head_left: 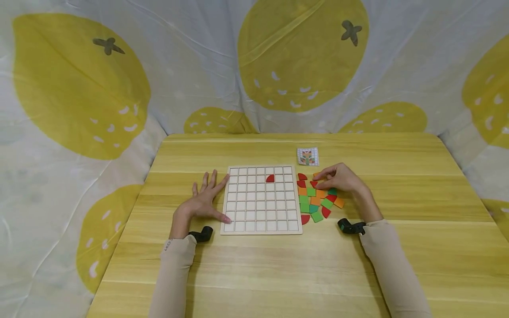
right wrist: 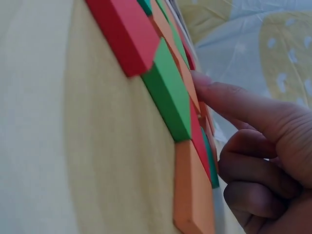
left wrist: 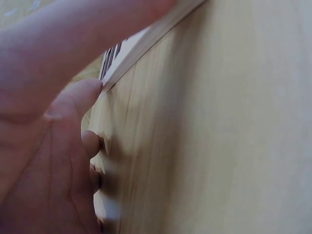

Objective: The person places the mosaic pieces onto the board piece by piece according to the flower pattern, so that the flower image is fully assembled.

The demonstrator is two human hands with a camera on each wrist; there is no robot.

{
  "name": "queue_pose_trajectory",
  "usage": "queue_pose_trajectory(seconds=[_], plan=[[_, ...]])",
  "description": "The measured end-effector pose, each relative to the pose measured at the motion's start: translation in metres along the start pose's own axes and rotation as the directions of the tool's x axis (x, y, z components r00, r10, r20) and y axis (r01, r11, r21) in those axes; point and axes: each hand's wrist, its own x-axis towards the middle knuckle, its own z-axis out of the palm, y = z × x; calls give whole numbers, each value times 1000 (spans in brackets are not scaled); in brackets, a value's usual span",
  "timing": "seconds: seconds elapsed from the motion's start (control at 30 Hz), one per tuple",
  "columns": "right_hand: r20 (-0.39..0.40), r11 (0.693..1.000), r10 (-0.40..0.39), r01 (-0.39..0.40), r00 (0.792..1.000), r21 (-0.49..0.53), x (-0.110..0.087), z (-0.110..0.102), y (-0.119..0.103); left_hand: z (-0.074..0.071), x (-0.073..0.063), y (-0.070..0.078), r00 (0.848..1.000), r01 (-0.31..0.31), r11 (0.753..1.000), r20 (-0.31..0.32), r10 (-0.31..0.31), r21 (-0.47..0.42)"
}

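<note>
A square wooden grid board (head_left: 261, 233) lies on the table with a red quarter-circle tile (head_left: 270, 178) in one of its upper cells. My left hand (head_left: 204, 201) is spread along the board's left side; its thumb rests on the lower left corner and its index finger touches the left edge. Right of the board, my right hand (head_left: 343, 179) pinches a small red triangular tile (head_left: 313, 183) between thumb and index finger, at the top of a group of tiles. In the right wrist view the other fingers are curled, and the pinched tile is hidden.
Red, orange and green tiles, among them a light green square (head_left: 317, 217) and an orange square (head_left: 339, 202), lie close together right of the board. A small printed pattern card (head_left: 308, 157) lies behind them. Lemon-print cloth (head_left: 278, 119) hangs behind the table.
</note>
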Motion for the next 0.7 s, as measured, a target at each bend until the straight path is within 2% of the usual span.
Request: queue_pose_trajectory(seconds=[0.4,0.7], plan=[[-19,997,-61,60,998,-47,4,4,-3,-2,0,1,1000,2,1000,-4,-2,-2],[-80,997,-26,20,996,-71,5,8,-4,-1,0,1,1000,3,1000,0,-3,23]])
